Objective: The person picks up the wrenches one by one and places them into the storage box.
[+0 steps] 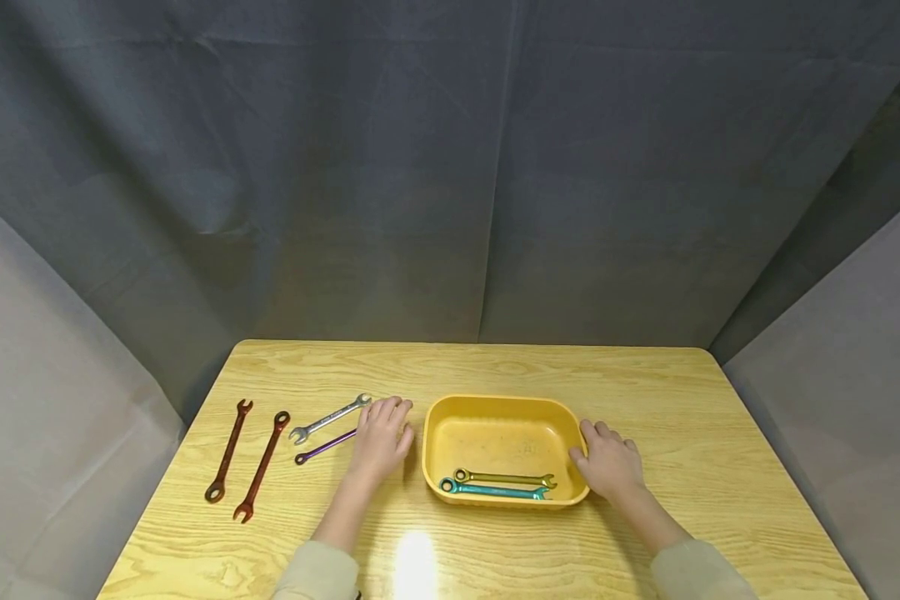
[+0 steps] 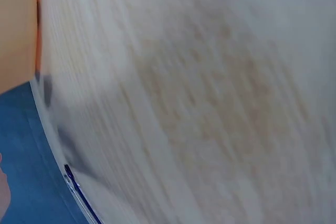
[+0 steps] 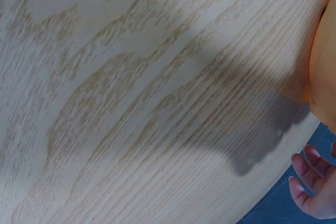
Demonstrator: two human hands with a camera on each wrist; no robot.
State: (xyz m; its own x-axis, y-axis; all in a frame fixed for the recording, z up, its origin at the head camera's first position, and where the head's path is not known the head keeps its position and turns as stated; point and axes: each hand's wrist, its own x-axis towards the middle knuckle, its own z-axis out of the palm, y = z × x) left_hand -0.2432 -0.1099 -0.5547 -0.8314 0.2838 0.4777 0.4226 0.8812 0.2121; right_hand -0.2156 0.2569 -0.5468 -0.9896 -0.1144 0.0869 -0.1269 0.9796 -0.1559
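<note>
I see the surface [image 1: 645, 400], then the yellow tray [image 1: 435, 417] touching my right hand [image 1: 607, 462], fingers relaxed, empty. Left hand [image 1: 381, 433] flat, holding nothing, over the purple wrench [image 1: 322, 447]; I'd pinch its shank, keeping off the silver wrench [image 1: 328, 418] just beyond.

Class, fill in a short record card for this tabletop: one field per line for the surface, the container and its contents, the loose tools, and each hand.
Surface: wooden table
Container: yellow tray
In tray: gold wrench, teal wrench
Loose tools: two red wrenches, silver wrench, purple wrench
Left hand: over the silver and purple wrench ends
Right hand: against the tray's right rim
</note>
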